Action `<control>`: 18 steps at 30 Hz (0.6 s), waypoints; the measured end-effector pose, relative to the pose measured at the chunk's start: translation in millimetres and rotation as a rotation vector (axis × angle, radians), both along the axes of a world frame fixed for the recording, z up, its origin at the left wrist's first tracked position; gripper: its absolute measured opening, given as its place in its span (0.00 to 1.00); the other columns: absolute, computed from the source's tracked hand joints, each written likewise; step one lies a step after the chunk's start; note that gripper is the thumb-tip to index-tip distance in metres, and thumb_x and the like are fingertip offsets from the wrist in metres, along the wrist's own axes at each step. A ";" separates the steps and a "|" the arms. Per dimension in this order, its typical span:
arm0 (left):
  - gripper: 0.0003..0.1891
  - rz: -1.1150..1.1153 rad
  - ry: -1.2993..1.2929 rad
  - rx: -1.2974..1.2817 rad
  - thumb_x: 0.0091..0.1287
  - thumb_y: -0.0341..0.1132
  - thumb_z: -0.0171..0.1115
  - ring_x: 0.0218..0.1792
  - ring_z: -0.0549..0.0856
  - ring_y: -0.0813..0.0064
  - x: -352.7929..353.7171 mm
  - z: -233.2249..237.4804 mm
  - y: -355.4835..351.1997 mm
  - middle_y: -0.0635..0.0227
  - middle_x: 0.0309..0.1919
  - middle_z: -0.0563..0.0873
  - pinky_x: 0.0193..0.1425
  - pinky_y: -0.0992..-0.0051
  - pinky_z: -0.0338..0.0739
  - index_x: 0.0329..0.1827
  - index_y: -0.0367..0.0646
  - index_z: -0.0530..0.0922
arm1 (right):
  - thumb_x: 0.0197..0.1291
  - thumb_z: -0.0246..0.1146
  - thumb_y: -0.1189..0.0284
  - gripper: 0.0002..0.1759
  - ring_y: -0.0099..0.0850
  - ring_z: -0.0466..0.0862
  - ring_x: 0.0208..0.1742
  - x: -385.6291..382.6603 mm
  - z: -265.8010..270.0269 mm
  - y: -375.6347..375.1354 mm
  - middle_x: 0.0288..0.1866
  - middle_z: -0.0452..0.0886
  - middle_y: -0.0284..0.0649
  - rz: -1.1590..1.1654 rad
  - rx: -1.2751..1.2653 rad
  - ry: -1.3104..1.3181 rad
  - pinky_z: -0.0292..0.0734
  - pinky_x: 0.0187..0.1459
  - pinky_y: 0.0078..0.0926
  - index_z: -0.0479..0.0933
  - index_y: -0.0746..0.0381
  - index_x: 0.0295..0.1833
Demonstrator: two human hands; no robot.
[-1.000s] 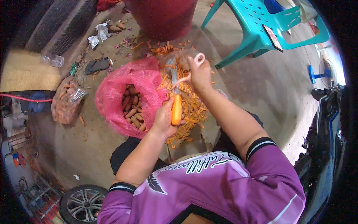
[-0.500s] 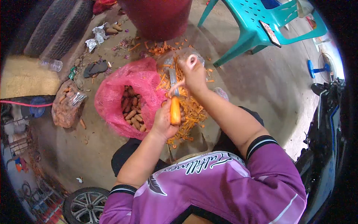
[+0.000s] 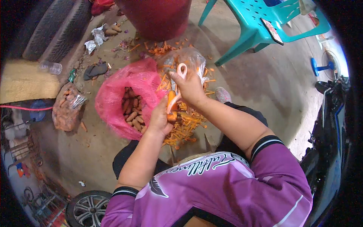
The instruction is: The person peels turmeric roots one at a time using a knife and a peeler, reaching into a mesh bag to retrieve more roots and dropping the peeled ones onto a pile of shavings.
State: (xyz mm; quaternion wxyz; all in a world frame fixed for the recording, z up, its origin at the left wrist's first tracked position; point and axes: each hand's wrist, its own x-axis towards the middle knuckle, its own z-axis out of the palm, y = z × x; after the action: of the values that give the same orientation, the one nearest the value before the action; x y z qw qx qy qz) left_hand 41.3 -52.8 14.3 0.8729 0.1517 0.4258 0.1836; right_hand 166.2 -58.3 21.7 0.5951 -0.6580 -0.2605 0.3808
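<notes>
My left hand (image 3: 159,118) is wrapped round an orange carrot (image 3: 171,97), held over a heap of peelings. My right hand (image 3: 191,87) grips a pale pink peeler (image 3: 177,96) by its handle, a looped end sticking up past the thumb. The peeler's head lies against the carrot near my left fingers; its blade is too small to make out. Left of my hands stands an open pink mesh sack (image 3: 113,98) with several brownish-orange roots (image 3: 132,113) inside. Orange peelings (image 3: 185,128) lie below and beyond both hands, partly beside a clear plastic bag (image 3: 194,58).
A red tub (image 3: 155,19) stands ahead, and a green plastic chair (image 3: 249,28) with a phone (image 3: 271,31) on it is at the right. Further left lie a filled plastic bag (image 3: 67,109) and tires (image 3: 56,30). A motorcycle (image 3: 325,125) stands along the right edge.
My right hand has come back toward me, bringing the peeler down along the carrot. My left hand has shifted slightly left, and the carrot is now partly covered by the peeler.
</notes>
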 end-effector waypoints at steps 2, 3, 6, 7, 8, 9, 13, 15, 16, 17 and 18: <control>0.15 -0.037 -0.001 0.095 0.65 0.46 0.45 0.27 0.77 0.75 -7.7 -18.6 5.6 0.70 0.30 0.76 0.27 0.77 0.73 0.46 0.47 0.71 | 0.51 0.61 0.65 0.15 0.23 0.70 0.27 7.1 2.1 2.1 0.28 0.72 0.35 -0.089 -0.033 0.044 0.67 0.29 0.23 0.69 0.66 0.36; 0.15 -0.071 -0.044 0.058 0.65 0.47 0.45 0.27 0.77 0.75 -8.1 -20.2 4.6 0.70 0.29 0.76 0.26 0.77 0.73 0.45 0.47 0.70 | 0.50 0.63 0.65 0.16 0.25 0.72 0.27 15.3 -19.7 8.7 0.28 0.73 0.37 -0.165 -0.006 -0.027 0.69 0.29 0.25 0.69 0.66 0.35; 0.16 -0.153 -0.114 -0.032 0.65 0.48 0.45 0.24 0.76 0.74 -7.9 -19.1 -1.4 0.70 0.29 0.76 0.23 0.76 0.73 0.45 0.47 0.70 | 0.50 0.62 0.66 0.15 0.24 0.72 0.26 39.0 -24.3 19.1 0.28 0.73 0.36 -0.298 0.021 0.052 0.69 0.28 0.24 0.69 0.66 0.35; 0.16 -0.164 -0.099 -0.043 0.64 0.48 0.45 0.24 0.76 0.74 -6.5 -15.6 -2.8 0.69 0.29 0.76 0.22 0.76 0.73 0.44 0.47 0.69 | 0.51 0.61 0.66 0.14 0.23 0.70 0.27 42.6 -15.0 18.5 0.28 0.71 0.34 -0.304 -0.006 0.069 0.68 0.28 0.22 0.69 0.65 0.35; 0.16 -0.174 -0.084 -0.054 0.64 0.48 0.45 0.23 0.76 0.74 -5.7 -12.2 -3.0 0.69 0.28 0.76 0.22 0.75 0.72 0.44 0.46 0.69 | 0.53 0.60 0.66 0.13 0.21 0.68 0.28 44.4 -10.0 18.0 0.29 0.69 0.32 -0.309 -0.031 0.086 0.67 0.27 0.20 0.68 0.64 0.36; 0.16 -0.175 -0.064 -0.053 0.65 0.48 0.45 0.23 0.76 0.75 -5.2 -9.2 -2.8 0.69 0.28 0.76 0.22 0.76 0.72 0.45 0.46 0.69 | 0.53 0.60 0.66 0.13 0.21 0.69 0.28 42.8 -9.6 15.6 0.28 0.69 0.33 -0.207 -0.005 0.020 0.67 0.28 0.20 0.69 0.64 0.36; 0.15 -0.226 -0.130 0.012 0.66 0.46 0.44 0.23 0.75 0.76 -8.7 -4.4 -0.4 0.69 0.28 0.75 0.21 0.76 0.72 0.46 0.46 0.68 | 0.49 0.64 0.66 0.15 0.24 0.73 0.24 23.3 -13.2 17.1 0.26 0.74 0.38 -0.239 0.093 -0.017 0.68 0.25 0.25 0.70 0.66 0.33; 0.15 -0.284 -0.119 0.121 0.66 0.45 0.44 0.24 0.75 0.77 -9.2 1.1 -1.1 0.70 0.28 0.75 0.22 0.77 0.71 0.47 0.45 0.68 | 0.50 0.63 0.67 0.14 0.23 0.72 0.23 40.3 -10.1 20.8 0.25 0.74 0.36 -0.264 0.014 0.028 0.68 0.24 0.24 0.70 0.65 0.33; 0.14 -0.316 -0.055 0.197 0.66 0.44 0.45 0.25 0.75 0.79 -6.1 11.7 -1.8 0.70 0.28 0.75 0.23 0.78 0.71 0.47 0.45 0.68 | 0.50 0.63 0.67 0.13 0.23 0.72 0.23 47.0 -6.7 19.9 0.24 0.73 0.36 -0.277 -0.026 0.051 0.68 0.24 0.23 0.70 0.65 0.32; 0.14 -0.349 0.009 0.275 0.66 0.43 0.45 0.26 0.75 0.80 -4.7 17.1 -2.5 0.71 0.29 0.75 0.24 0.79 0.71 0.47 0.44 0.69 | 0.50 0.63 0.68 0.12 0.22 0.70 0.22 50.2 -2.9 17.3 0.23 0.73 0.35 -0.281 0.077 0.275 0.67 0.23 0.22 0.70 0.64 0.31; 0.14 -0.335 0.034 0.376 0.66 0.41 0.46 0.27 0.74 0.81 -3.6 12.4 -3.4 0.72 0.29 0.75 0.26 0.81 0.70 0.47 0.43 0.69 | 0.51 0.62 0.67 0.12 0.21 0.69 0.22 47.5 -2.9 16.6 0.23 0.71 0.33 -0.227 0.071 0.222 0.65 0.23 0.21 0.69 0.63 0.32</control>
State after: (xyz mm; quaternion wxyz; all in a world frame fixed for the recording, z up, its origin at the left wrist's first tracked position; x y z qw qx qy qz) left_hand 37.7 -56.2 26.6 0.8403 0.3830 0.3675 0.1100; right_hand 213.7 -41.8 18.8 0.6824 -0.6156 -0.1303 0.3721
